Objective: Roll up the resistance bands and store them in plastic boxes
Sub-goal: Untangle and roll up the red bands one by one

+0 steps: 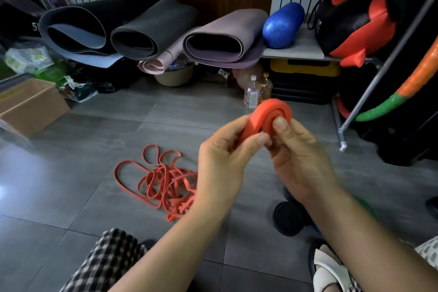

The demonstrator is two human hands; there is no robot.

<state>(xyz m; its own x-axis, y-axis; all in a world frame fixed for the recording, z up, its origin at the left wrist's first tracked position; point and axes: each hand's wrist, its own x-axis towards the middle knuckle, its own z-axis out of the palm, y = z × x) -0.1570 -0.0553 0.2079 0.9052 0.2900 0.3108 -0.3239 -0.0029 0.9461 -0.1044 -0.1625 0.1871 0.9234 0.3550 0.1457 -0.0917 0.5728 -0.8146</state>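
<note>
The orange band (272, 111) is held above the floor (71, 173) between both hands, wound into a flat coil with a short tail running down to the left; the right hand (301, 156) pinches the coil, thumb pressed on its face near the centre, fingers behind; the left hand (222, 156) curls round the tail. To finish this wrap well, I judge the thumb should hold the centre firm while the left hand lays the tail on flat and snug, edges aligned, so the coil neither cones nor springs open; the end wants pinning before any release. More orange bands lie tangled in a loose pile (161, 180) on the floor, near the left forearm; a black coil (288, 218) lies beneath the right forearm; a box (28, 106) stands well apart at the far left.
</note>
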